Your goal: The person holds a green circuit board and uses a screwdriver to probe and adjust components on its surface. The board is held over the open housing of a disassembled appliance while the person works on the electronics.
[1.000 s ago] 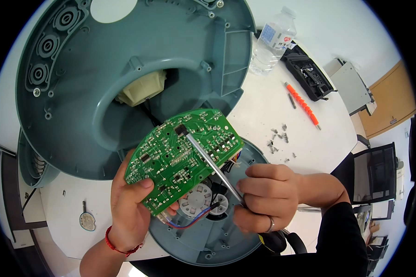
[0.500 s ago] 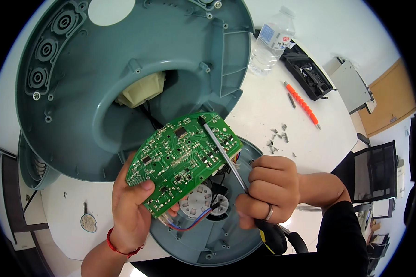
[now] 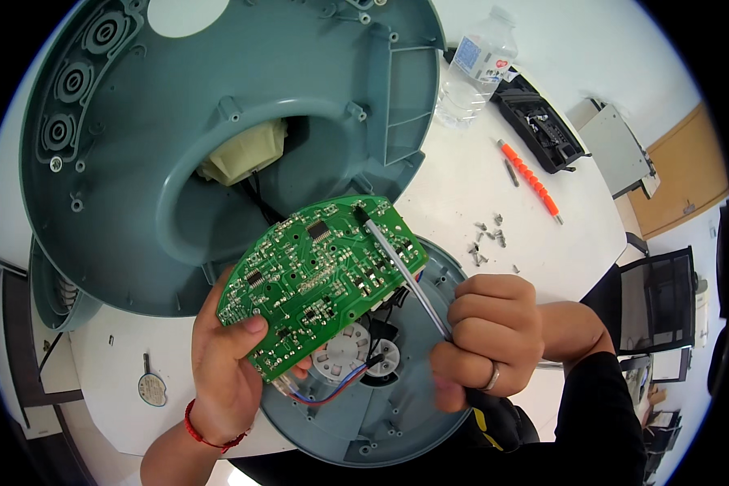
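Note:
My left hand (image 3: pixel 225 344) grips the lower left edge of a green circuit board (image 3: pixel 300 283), its thumb on the soldered face. My right hand (image 3: pixel 490 336) is closed around a screwdriver (image 3: pixel 413 283) with a long grey shaft and a black and yellow handle. The dark tip lies over the board's upper right corner; whether it touches, I cannot tell. Under the board sits a round teal plastic base (image 3: pixel 364 437) with a light grey slotted disc (image 3: pixel 342 354). Blue and red wires run from the board's lower edge toward that disc.
A large teal plastic housing (image 3: pixel 300 65) stands at the far left. Loose screws (image 3: pixel 490 239), an orange flexible shaft (image 3: pixel 530 182), a clear bottle (image 3: pixel 474 73) and a black tool case (image 3: pixel 539 121) are on the white table's right side. A small tag (image 3: pixel 151 387) lies at left.
My right hand has moved slightly right and down, taking the screwdriver with it. The tip has slid a little right over the board. My left hand still holds the board.

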A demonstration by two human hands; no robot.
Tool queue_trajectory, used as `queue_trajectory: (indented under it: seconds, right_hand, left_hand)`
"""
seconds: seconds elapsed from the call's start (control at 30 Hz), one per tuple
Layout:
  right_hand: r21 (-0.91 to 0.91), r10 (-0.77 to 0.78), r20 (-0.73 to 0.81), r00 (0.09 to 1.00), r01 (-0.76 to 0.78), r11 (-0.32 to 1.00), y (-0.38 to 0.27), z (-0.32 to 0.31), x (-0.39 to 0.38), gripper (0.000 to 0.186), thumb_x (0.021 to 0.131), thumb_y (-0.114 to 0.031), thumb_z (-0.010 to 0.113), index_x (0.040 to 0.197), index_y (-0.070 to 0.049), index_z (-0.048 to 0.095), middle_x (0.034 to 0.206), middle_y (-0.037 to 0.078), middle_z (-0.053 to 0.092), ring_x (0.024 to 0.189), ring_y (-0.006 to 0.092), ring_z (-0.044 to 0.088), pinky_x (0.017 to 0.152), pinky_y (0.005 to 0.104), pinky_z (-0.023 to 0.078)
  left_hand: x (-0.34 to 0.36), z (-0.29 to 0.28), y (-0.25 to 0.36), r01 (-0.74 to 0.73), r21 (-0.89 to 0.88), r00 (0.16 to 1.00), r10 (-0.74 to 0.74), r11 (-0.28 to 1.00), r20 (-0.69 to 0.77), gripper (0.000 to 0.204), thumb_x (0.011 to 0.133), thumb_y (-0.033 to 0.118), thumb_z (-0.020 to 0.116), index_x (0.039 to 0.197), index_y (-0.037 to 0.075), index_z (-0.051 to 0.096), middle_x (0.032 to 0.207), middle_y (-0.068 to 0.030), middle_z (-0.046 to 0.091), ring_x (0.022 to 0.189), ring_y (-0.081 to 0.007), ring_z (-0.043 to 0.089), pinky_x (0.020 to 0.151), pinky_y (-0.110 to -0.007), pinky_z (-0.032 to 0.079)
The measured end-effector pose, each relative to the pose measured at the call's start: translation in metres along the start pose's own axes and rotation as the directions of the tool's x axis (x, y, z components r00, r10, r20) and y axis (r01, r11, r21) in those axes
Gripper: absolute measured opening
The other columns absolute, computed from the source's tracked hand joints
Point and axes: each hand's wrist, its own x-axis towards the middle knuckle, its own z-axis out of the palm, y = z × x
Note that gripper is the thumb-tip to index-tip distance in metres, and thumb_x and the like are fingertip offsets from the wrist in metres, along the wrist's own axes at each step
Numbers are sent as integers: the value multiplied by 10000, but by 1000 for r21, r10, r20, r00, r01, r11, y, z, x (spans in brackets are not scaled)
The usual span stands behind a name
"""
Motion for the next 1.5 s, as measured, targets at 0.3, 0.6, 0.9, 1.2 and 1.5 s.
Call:
queue_trajectory:
  seconds: [0.3,0.6,0.9,1.2,1.5]
  right_hand:
    - [16,-43,-29,999,43,999,2,-5,-2,373,1008,-190,505,671,-38,549,619,-12,302,462,127,362,436,261,294]
    - [213,-208,121,971,180,960,-5,1,0,91,893,-62,613,810,-28,601,677,28,396,586,204,529,531,314,456]
    - [244,-204,87,975,178,953,-5,8,2,76,797,-42,686,797,-44,610,682,-5,390,584,136,487,472,254,343]
    - [125,-150,22,988,146,981,-2,7,0,148,864,-33,554,718,-52,571,628,-6,278,480,139,398,440,266,304]
    - [109,-113,35,993,109,988,0,0,-2,167,841,-34,557,675,-38,547,632,-21,290,470,115,341,423,247,237]
  left_hand:
    - [0,-1,-1,-8,-18,1000,8,1000,-24,554,879,206,539,1344,-72,423,1006,-247,700,683,-255,714,560,-327,597]
    - [1,-3,0,-13,-21,1000,14,1000,13,542,884,212,532,1340,-63,430,1000,-237,700,683,-247,709,573,-322,596]
    - [0,-1,0,-8,-33,1000,8,999,10,552,880,207,540,1356,-53,435,1025,-222,699,704,-243,715,581,-317,600]
    - [1,1,0,-5,-50,1000,4,999,-18,563,876,195,553,1359,-60,419,994,-243,702,691,-260,722,560,-329,604]
    - [0,2,-2,-14,62,998,18,998,-66,546,901,290,471,1323,-57,460,914,-229,709,639,-236,698,531,-327,575]
